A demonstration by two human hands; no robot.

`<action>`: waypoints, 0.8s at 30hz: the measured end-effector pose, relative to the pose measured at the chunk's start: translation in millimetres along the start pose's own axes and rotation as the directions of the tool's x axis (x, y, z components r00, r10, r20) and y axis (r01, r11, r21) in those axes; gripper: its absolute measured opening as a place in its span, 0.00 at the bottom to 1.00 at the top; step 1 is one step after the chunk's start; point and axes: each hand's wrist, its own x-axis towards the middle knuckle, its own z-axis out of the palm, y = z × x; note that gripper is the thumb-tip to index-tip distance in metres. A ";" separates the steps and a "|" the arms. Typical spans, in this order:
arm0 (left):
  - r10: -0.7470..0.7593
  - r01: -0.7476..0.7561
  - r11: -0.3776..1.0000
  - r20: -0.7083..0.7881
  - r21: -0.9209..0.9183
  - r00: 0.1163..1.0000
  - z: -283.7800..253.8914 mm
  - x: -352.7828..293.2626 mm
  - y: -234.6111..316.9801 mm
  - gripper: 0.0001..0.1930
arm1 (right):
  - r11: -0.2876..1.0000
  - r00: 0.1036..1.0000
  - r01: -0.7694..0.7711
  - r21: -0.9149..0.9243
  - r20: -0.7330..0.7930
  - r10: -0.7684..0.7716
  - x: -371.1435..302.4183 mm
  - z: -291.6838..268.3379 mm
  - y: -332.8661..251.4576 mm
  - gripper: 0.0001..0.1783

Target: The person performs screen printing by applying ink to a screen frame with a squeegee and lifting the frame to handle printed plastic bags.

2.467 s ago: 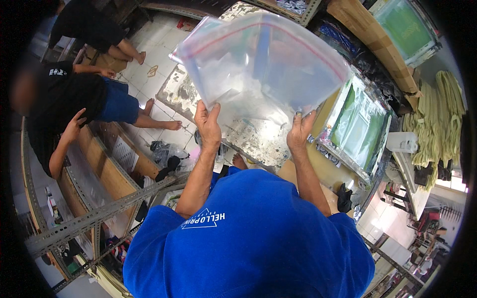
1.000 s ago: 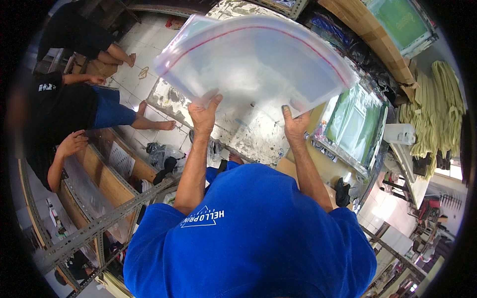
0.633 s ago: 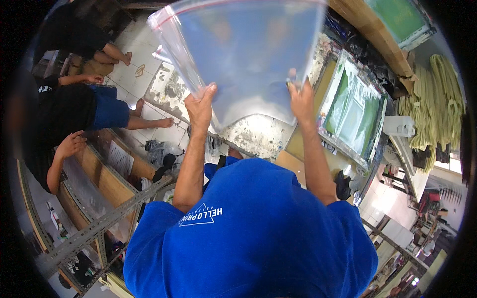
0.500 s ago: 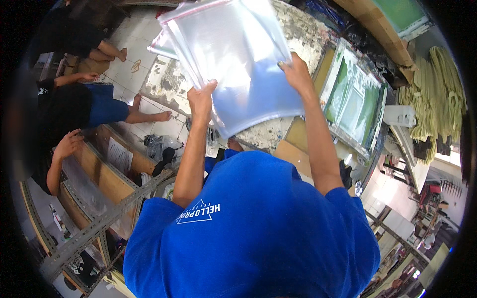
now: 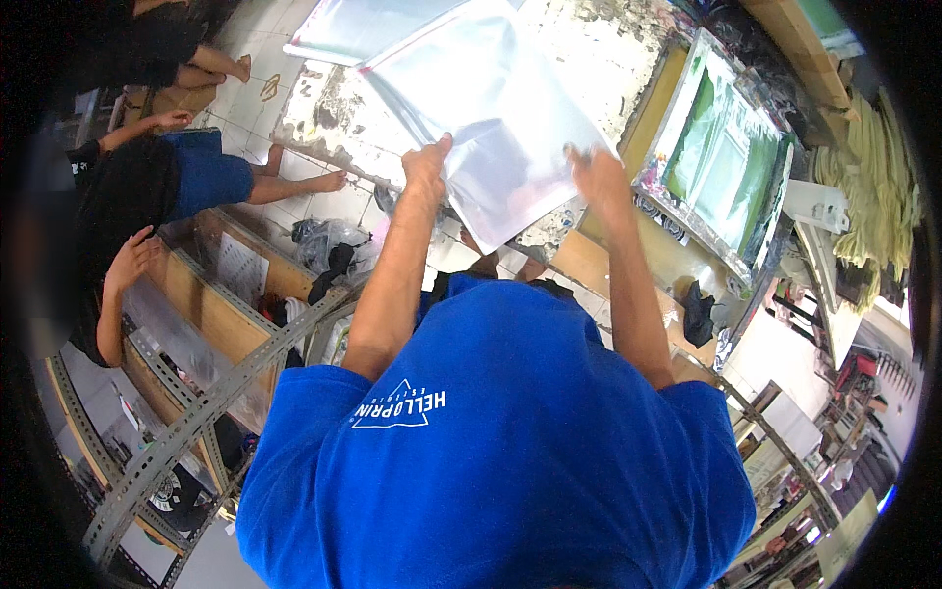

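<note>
A stack of clear plastic bags is spread between my two hands, tilted with one corner pointing down toward me. My left hand is closed on the stack's left edge, thumb on top. At the right edge, my right hand is also closed on the bags; its fingertips are slightly blurred. Beyond them lies another clear plastic bag pile on the worn, paint-stained table, partly covered by the held stack. Whether the held stack touches the table, I cannot tell.
To the right rests a printing screen with green mesh. A brown board lies near the table's front. Pale yellow cloths hang far right. At left, a metal-framed rack stands close, and a seated person's hand is beyond it.
The held bags have come lower and turned so a corner points toward me. Both hands have moved slightly right and closer together. More of the other bag pile shows.
</note>
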 end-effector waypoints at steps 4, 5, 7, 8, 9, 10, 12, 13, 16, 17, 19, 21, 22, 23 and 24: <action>-0.079 0.086 0.994 0.095 -0.068 0.992 1.9 2.1 4.3 0.21 | 0.587 0.831 -0.538 0.605 0.499 0.247 -62.4 47.7 19.4 0.29; -0.093 0.109 0.989 0.141 -0.104 0.986 1.8 7.0 5.1 0.21 | 0.329 0.833 -0.553 0.765 0.510 0.214 -70.1 76.9 30.1 0.28; -0.143 0.160 0.983 0.164 -0.092 0.976 6.4 6.0 9.1 0.19 | -0.083 0.878 -0.435 0.897 0.443 0.183 -73.6 102.5 28.2 0.28; -0.148 0.172 0.978 0.186 -0.120 0.971 6.5 3.5 7.6 0.19 | -0.208 0.903 -0.339 0.918 0.379 0.201 -75.5 108.9 19.4 0.28; -0.152 0.184 0.972 0.208 -0.143 0.966 3.8 3.5 6.2 0.18 | -0.331 0.921 -0.233 0.914 0.317 0.226 -77.3 117.0 13.1 0.29; -0.162 0.188 0.974 0.195 -0.126 0.967 1.5 3.0 3.6 0.19 | -0.303 0.930 -0.220 0.927 0.294 0.221 -78.7 119.4 13.2 0.27; -0.131 0.160 0.979 0.213 -0.125 0.968 -3.0 -0.5 0.6 0.21 | -0.144 0.927 -0.222 0.964 0.254 0.274 -73.6 127.2 14.7 0.24; -0.118 0.149 0.981 0.225 -0.125 0.967 -5.4 -3.2 -1.4 0.21 | -0.060 0.925 -0.223 0.973 0.231 0.303 -71.3 130.4 15.2 0.23; 0.042 -0.041 0.999 0.134 -0.008 0.990 -3.0 -26.6 3.7 0.23 | 0.068 0.878 -0.193 0.979 0.142 0.457 -69.8 130.4 13.1 0.15; 0.128 -0.130 0.991 0.113 0.016 0.985 -1.3 -31.8 13.8 0.24 | 0.118 0.864 -0.177 0.977 0.097 0.495 -70.0 129.2 10.1 0.13; 0.128 -0.123 0.992 0.165 -0.037 0.978 -15.5 -0.5 42.6 0.27 | 0.150 0.860 -0.169 0.974 0.071 0.505 -68.4 132.6 17.5 0.12; 0.219 -0.205 0.975 0.231 -0.085 0.948 -20.5 16.4 78.4 0.41 | 0.196 0.851 -0.190 0.962 0.062 0.521 -67.1 132.4 18.2 0.12; 0.122 -0.111 0.988 0.105 -0.103 0.987 -22.3 32.5 95.6 0.52 | 0.188 0.860 -0.184 0.965 0.065 0.507 -69.5 132.4 16.8 0.13; 0.069 -0.049 0.990 0.156 -0.129 0.985 -37.6 66.5 110.8 0.60 | 0.199 0.865 -0.182 0.963 0.061 0.498 -68.3 130.0 9.7 0.14; 0.067 -0.063 0.998 0.178 -0.031 0.982 -31.6 71.1 127.3 0.61 | 0.202 0.855 -0.181 0.963 0.053 0.515 -69.4 130.4 9.1 0.14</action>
